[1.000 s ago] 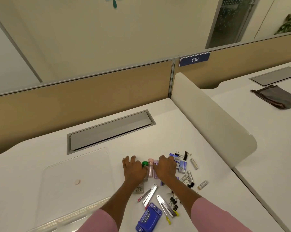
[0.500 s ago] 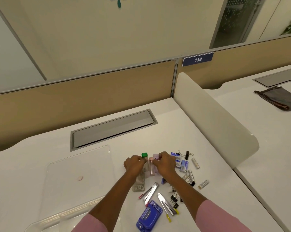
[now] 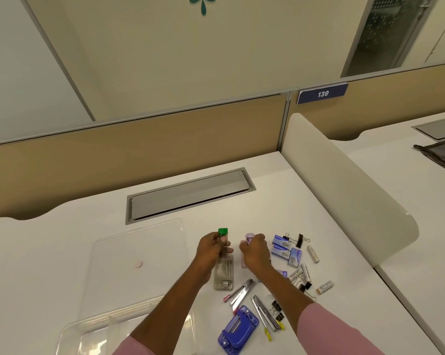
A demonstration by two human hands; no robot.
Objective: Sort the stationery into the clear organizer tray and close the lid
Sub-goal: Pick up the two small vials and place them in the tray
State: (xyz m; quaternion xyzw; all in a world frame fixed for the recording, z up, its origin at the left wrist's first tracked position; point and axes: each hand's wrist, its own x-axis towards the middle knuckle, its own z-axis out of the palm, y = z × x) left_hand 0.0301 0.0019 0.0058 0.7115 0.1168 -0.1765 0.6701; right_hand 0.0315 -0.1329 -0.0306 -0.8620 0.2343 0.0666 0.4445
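My left hand [image 3: 211, 249] grips a clear tube with a green cap [image 3: 223, 233], held upright just above the desk. My right hand [image 3: 254, 252] is closed on pale pink and lilac tubes [image 3: 249, 237]; its fingers hide most of them. The clear organizer tray [image 3: 88, 334] lies at the near left, its open lid [image 3: 139, 254] flat on the desk behind it. Loose stationery lies to the right: blue staple boxes [image 3: 283, 248], black binder clips [image 3: 299, 240], a grey flat case [image 3: 224, 275], metal staplers [image 3: 242, 290] and a blue hole punch [image 3: 238, 329].
A grey cable hatch [image 3: 188, 194] is set into the desk behind the lid. A white curved divider [image 3: 344, 185] bounds the desk on the right, a tan partition [image 3: 139, 139] at the back. Small white cylinders [image 3: 313, 253] lie near the divider.
Both hands have closed on the tubes and pulled apart: the left holds the green-capped one, the right the pink and lilac ones. The view has shifted slightly left.
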